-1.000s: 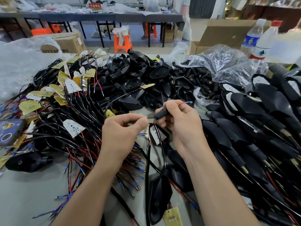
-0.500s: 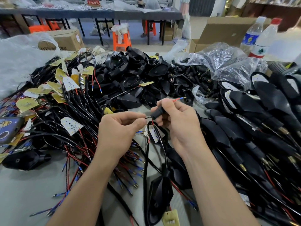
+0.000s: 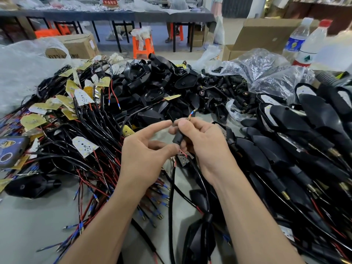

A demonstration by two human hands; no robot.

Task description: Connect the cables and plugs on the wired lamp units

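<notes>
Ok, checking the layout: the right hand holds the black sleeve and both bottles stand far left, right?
No: the head view shows both bottles far right. The right hand does hold the black sleeve.

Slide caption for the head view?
Right hand grips a black plug sleeve, wire tip protruding above; left hand alongside, over piled cables.
</notes>
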